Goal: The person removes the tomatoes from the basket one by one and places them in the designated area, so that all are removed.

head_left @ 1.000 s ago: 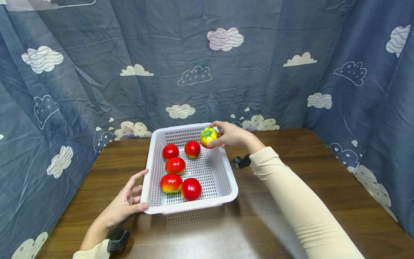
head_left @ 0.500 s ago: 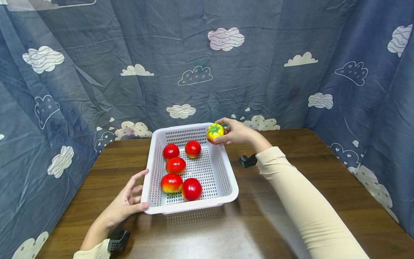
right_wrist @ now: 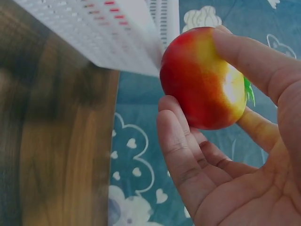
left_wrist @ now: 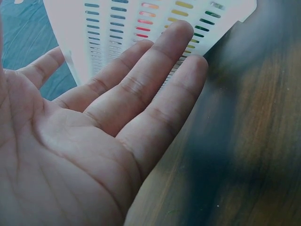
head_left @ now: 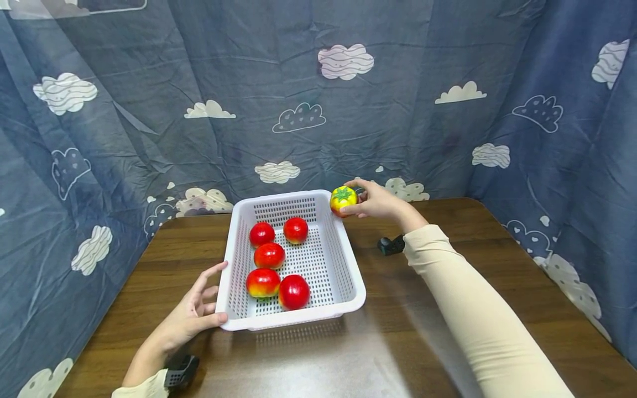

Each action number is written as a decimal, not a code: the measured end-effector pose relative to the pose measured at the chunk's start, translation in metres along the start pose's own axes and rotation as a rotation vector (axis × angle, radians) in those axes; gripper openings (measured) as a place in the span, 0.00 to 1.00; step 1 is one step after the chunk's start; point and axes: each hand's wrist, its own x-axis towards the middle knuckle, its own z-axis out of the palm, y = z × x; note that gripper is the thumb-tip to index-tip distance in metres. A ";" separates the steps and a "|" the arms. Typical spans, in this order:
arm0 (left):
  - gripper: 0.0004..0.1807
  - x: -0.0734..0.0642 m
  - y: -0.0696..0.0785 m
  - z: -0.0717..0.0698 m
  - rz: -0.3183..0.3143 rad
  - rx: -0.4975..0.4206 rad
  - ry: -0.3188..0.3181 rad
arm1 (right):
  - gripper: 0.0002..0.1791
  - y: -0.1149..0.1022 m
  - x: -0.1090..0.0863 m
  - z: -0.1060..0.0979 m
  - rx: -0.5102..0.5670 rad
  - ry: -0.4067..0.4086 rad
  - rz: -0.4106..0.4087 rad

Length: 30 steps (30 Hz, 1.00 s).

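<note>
My right hand (head_left: 382, 203) pinches an imitation tomato (head_left: 343, 200) between thumb and fingers, over the back right corner of a white perforated basket (head_left: 293, 318). The tomato is yellow around its green leafy top, which faces up, and red lower down; the right wrist view shows its glossy red side (right_wrist: 197, 89). Beside the basket's left wall is my left hand (head_left: 185, 316), with thumb and index fingertips right at the rim. In the left wrist view its fingers reach out, loosely extended, along the slotted wall (left_wrist: 101, 9).
Several red imitation fruits lie in the basket, such as one red fruit (head_left: 269, 256) in the middle and a red fruit (head_left: 294, 292) near the front. The basket stands on a brown wooden table (head_left: 428, 331). A blue cloud-patterned curtain (head_left: 388, 149) hangs behind and at the sides.
My right hand has moved right with the tomato, from over the inside of the basket to its right back corner. The left hand and the basket have stayed put.
</note>
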 end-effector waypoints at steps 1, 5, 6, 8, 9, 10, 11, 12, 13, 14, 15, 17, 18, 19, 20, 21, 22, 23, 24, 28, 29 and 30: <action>0.51 0.000 0.000 0.000 -0.005 0.005 0.002 | 0.43 0.002 0.000 -0.001 0.008 0.002 -0.002; 0.51 -0.001 0.000 0.000 -0.006 0.008 0.003 | 0.43 0.014 0.000 -0.002 0.012 0.013 0.005; 0.52 -0.001 0.000 0.000 -0.002 0.003 0.000 | 0.43 0.018 0.000 -0.002 0.007 0.016 0.008; 0.52 -0.001 -0.001 0.000 0.011 -0.008 -0.009 | 0.44 0.026 0.001 -0.002 -0.011 0.020 0.012; 0.52 -0.001 -0.001 0.000 0.015 -0.013 -0.013 | 0.44 0.030 0.001 -0.001 -0.016 0.018 0.012; 0.52 -0.001 -0.002 0.000 0.024 -0.020 -0.019 | 0.44 0.034 0.001 -0.001 -0.016 0.014 0.013; 0.52 -0.001 -0.002 0.000 0.028 -0.025 -0.022 | 0.43 0.038 0.001 0.000 -0.013 0.014 0.012; 0.52 -0.001 -0.002 0.000 0.029 -0.027 -0.022 | 0.44 0.041 0.001 0.000 -0.006 0.011 0.012; 0.52 -0.001 -0.001 0.000 0.029 -0.028 -0.022 | 0.44 0.044 0.000 0.000 0.003 0.004 0.017; 0.52 -0.001 -0.001 0.000 0.027 -0.029 -0.020 | 0.44 0.047 -0.001 0.001 0.012 -0.002 0.023; 0.52 -0.001 -0.001 0.000 0.027 -0.029 -0.020 | 0.45 0.049 -0.001 0.001 0.023 -0.007 0.028; 0.52 -0.001 -0.001 0.000 0.025 -0.028 -0.018 | 0.45 0.054 -0.002 0.003 0.039 -0.012 0.044; 0.52 -0.001 -0.001 0.000 0.027 -0.028 -0.017 | 0.46 0.056 -0.002 0.004 0.042 -0.018 0.054; 0.52 0.000 -0.002 0.000 0.029 -0.028 -0.017 | 0.46 0.059 -0.002 0.005 0.038 -0.019 0.062; 0.52 0.000 -0.002 0.000 0.030 -0.029 -0.019 | 0.45 0.061 -0.002 0.006 0.037 -0.018 0.071; 0.52 0.000 -0.002 0.000 0.032 -0.030 -0.019 | 0.45 0.064 -0.002 0.007 0.041 -0.019 0.081; 0.52 0.000 -0.002 0.000 0.033 -0.030 -0.019 | 0.45 0.067 -0.002 0.008 0.044 -0.019 0.094; 0.52 0.000 -0.002 0.000 0.033 -0.030 -0.020 | 0.45 0.069 -0.002 0.009 0.047 -0.018 0.105; 0.52 0.000 -0.002 0.000 0.032 -0.032 -0.020 | 0.45 0.071 -0.003 0.009 0.052 -0.018 0.115; 0.52 0.000 -0.002 -0.001 0.031 -0.026 -0.024 | 0.45 0.076 -0.005 0.011 0.092 -0.028 0.141; 0.52 0.000 -0.002 -0.001 0.027 -0.023 -0.022 | 0.45 0.077 -0.005 0.012 0.099 -0.032 0.142; 0.52 0.000 -0.002 -0.002 0.025 -0.019 -0.021 | 0.45 0.078 -0.006 0.012 0.102 -0.036 0.144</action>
